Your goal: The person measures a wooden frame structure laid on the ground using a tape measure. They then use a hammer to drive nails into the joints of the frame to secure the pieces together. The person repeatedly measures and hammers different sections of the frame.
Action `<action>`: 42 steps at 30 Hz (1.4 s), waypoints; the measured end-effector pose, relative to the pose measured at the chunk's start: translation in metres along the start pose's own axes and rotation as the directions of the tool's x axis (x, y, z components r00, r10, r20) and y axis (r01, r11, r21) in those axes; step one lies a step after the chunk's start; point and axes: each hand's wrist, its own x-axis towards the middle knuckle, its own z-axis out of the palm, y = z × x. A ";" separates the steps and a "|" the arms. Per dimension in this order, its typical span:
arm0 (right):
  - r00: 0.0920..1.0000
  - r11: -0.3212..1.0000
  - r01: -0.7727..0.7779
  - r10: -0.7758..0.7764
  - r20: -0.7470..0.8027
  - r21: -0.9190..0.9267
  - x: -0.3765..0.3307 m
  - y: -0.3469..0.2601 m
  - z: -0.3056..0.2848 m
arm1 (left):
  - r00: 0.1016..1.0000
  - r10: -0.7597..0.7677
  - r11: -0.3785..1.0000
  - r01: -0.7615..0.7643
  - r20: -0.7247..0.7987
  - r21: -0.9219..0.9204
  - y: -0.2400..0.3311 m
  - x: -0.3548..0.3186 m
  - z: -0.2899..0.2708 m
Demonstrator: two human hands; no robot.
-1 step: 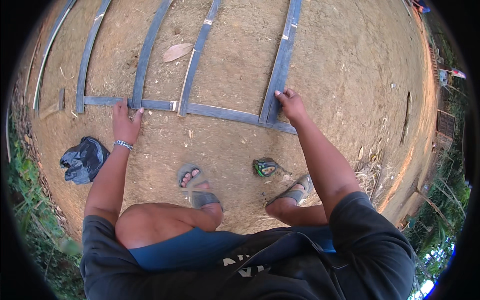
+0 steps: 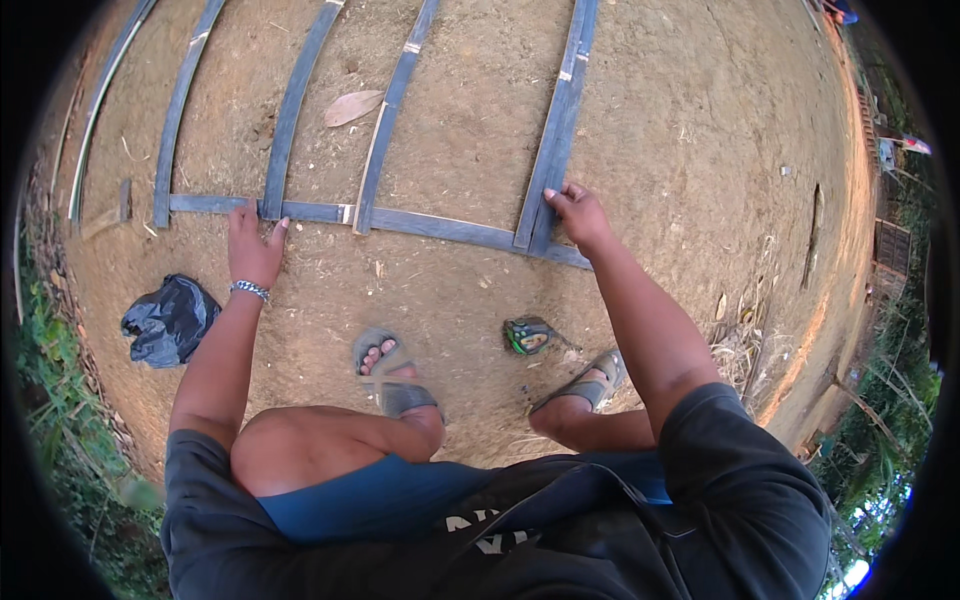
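Observation:
My left hand (image 2: 255, 252) lies at the near cross slat (image 2: 430, 222). Its fingers are stretched over this dark wooden strip, and the thumb is apart from them, beside the near end of a long slat (image 2: 288, 130). At the right, my right hand (image 2: 583, 218) pinches the right edge of a dark wooden slat (image 2: 556, 170), thumb on top. That slat lies close along another, and both cross the near strip by its right end. Another long slat (image 2: 382, 150) rests on the strip between my hands.
More slats (image 2: 178, 130) lie at the left. A black plastic bag (image 2: 170, 322) sits by my left forearm. A green and black tape measure (image 2: 528, 335) is on the dirt near my sandalled feet. A dry leaf (image 2: 352, 108) lies between slats. Plants border both sides.
The right-hand slats and my right hand appear very slightly farther left. Both hands keep the same pose.

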 end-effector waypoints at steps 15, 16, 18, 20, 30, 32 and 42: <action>0.981 0.961 0.127 -0.159 -0.115 -0.248 -0.010 0.015 -0.010 | 0.997 0.053 0.987 -0.061 0.058 0.148 -0.012 -0.006 -0.005; 0.962 0.949 0.196 -0.235 -0.139 -0.248 -0.017 0.021 -0.012 | 0.994 0.107 0.985 -0.104 -0.016 0.140 -0.013 -0.010 -0.003; 0.956 0.898 0.173 -0.252 -0.151 -0.405 -0.038 0.031 -0.026 | 0.999 0.031 0.999 -0.030 -0.017 0.022 0.018 -0.023 -0.008; 0.960 0.884 0.197 -0.262 -0.099 -0.425 -0.057 0.043 -0.026 | 1.000 -0.007 0.991 0.006 -0.009 -0.135 0.029 -0.044 -0.013; 0.692 0.365 0.675 -0.614 0.379 -0.641 -0.117 0.050 -0.003 | 0.976 0.216 0.971 -0.218 -0.026 -0.103 0.034 -0.067 0.012; 0.641 0.232 0.766 -0.348 0.684 -0.599 -0.131 0.073 -0.025 | 0.974 0.178 0.946 -0.131 0.139 -0.296 0.077 -0.051 0.000; 0.693 0.171 0.705 0.045 0.720 -0.689 -0.183 0.078 0.010 | 0.717 0.257 0.828 0.182 0.648 -0.531 0.099 -0.065 0.016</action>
